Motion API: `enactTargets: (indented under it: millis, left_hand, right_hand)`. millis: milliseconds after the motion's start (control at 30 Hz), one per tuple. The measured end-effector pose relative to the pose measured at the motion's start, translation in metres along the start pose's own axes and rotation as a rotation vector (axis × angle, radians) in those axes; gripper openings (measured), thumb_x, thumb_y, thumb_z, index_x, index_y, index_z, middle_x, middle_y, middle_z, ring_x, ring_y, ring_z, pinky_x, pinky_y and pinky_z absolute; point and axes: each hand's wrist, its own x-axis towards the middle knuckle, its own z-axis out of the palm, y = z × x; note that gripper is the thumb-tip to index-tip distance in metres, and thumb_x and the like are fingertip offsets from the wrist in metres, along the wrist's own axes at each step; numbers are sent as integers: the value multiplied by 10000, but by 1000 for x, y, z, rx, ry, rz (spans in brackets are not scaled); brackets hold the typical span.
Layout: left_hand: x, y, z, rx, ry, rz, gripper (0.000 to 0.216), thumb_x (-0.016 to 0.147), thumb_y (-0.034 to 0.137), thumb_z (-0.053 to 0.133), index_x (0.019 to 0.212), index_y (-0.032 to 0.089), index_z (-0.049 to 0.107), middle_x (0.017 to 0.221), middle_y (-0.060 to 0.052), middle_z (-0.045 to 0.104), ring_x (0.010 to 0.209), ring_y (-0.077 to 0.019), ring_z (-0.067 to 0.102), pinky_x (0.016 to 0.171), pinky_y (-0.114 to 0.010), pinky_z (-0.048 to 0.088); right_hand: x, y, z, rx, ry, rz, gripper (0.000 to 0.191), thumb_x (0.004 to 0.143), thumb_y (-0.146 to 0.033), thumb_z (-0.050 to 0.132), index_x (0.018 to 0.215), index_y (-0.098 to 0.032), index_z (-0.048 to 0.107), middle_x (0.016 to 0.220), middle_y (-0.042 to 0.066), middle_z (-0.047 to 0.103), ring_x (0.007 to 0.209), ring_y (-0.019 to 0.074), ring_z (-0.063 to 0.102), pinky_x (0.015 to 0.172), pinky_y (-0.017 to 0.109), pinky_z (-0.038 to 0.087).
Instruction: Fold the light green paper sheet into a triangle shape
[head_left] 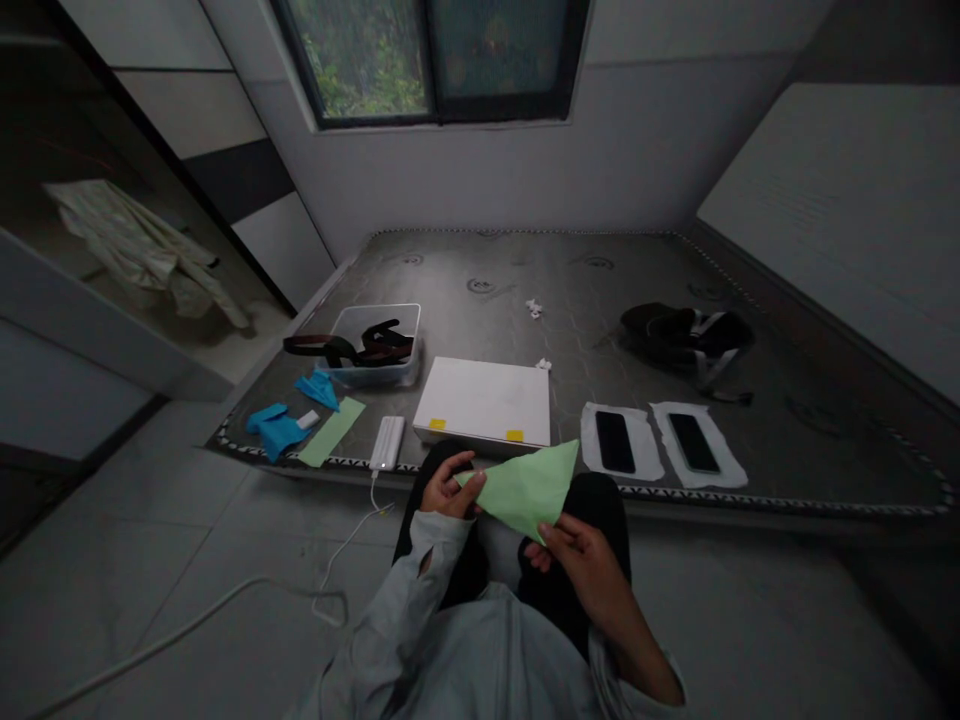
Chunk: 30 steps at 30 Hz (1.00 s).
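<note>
A light green sheet of paper (529,485), folded into a triangular shape, is held over my lap between both hands. My left hand (448,487) pinches its left corner with the fingers closed. My right hand (581,553) grips the lower edge from below, fingers curled on the paper. My knees in dark trousers lie just under the sheet.
A bare mattress (787,350) lies ahead with a white flat box (484,400), two dark phones (615,441) (694,442) on white sheets, a white power bank (387,442) with cable, a green paper strip (332,431), blue folded paper pieces (277,428), a clear tub (371,345) and a dark bundle (686,335).
</note>
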Motion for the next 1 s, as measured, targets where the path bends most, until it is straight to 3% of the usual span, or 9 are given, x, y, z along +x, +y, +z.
enactTargets:
  millis: [67, 133, 300, 400, 467, 600, 700, 867, 1000]
  left_hand:
    - [-1, 2, -1, 91, 11, -9, 731, 495, 569, 802, 1024, 80, 680, 353, 59, 539, 268, -56, 461, 301, -129, 346]
    - [-4, 5, -2, 137, 32, -5, 733, 500, 589, 787, 1003, 62, 702, 290, 78, 466, 268, -69, 479, 302, -124, 340]
    - [-17, 15, 3, 151, 115, 107, 629, 566, 540, 774, 976, 66, 715, 343, 47, 539, 314, -65, 512, 329, -116, 366]
    - [-25, 19, 6, 212, 135, 192, 541, 639, 501, 741, 979, 81, 721, 360, 43, 546, 334, -67, 523, 333, -115, 368]
    - [-29, 20, 5, 249, 140, 219, 523, 666, 495, 721, 1005, 97, 718, 390, 35, 574, 349, -76, 542, 347, -125, 399]
    - [-29, 15, -2, 227, 128, 222, 526, 667, 505, 721, 1024, 120, 710, 627, -19, 719, 441, -93, 620, 453, -154, 514]
    - [-22, 10, -10, 241, 8, 222, 554, 720, 522, 668, 1091, 111, 677, 759, -55, 752, 518, -110, 655, 524, -178, 547]
    - [-10, 16, -21, 413, -367, 337, 531, 750, 523, 606, 1103, 132, 678, 1002, -117, 745, 944, -240, 693, 822, -311, 559]
    - [-6, 27, -21, 531, -405, 262, 489, 741, 467, 641, 1112, 152, 675, 887, -96, 770, 822, -225, 721, 770, -307, 568]
  right_hand:
    - [0, 1, 0, 6, 0, -5, 350, 823, -485, 614, 835, -141, 679, 688, 68, 735, 604, 158, 647, 612, 266, 506]
    - [0, 0, 1, 23, -1, -2, 394, 820, -506, 605, 905, -131, 688, 744, 92, 749, 649, 187, 673, 650, 300, 528]
    - [-2, -10, 7, 55, 42, 0, 547, 768, -613, 597, 1009, -130, 688, 897, 125, 758, 751, 260, 708, 773, 414, 549]
    - [-5, -15, 11, 75, 26, -26, 606, 698, -589, 690, 1124, -160, 647, 999, 120, 748, 842, 278, 709, 865, 444, 526]
    - [-5, -17, 13, 57, 56, -23, 593, 675, -548, 733, 1123, -168, 651, 995, 120, 751, 876, 291, 705, 879, 450, 522]
    - [-2, -19, 17, -20, 162, -16, 558, 747, -615, 619, 1025, -138, 701, 874, 129, 766, 800, 302, 712, 806, 449, 546]
    - [0, -19, 17, -39, 214, -38, 599, 748, -658, 579, 988, -123, 702, 794, 116, 764, 716, 286, 707, 743, 421, 556]
    - [-2, -15, 12, -172, 249, -86, 452, 789, -598, 576, 817, -161, 690, 720, 78, 743, 677, 258, 697, 693, 351, 548]
    - [-3, -12, 9, -326, 200, -119, 374, 822, -538, 571, 816, -189, 706, 738, 57, 740, 700, 236, 694, 665, 291, 529]
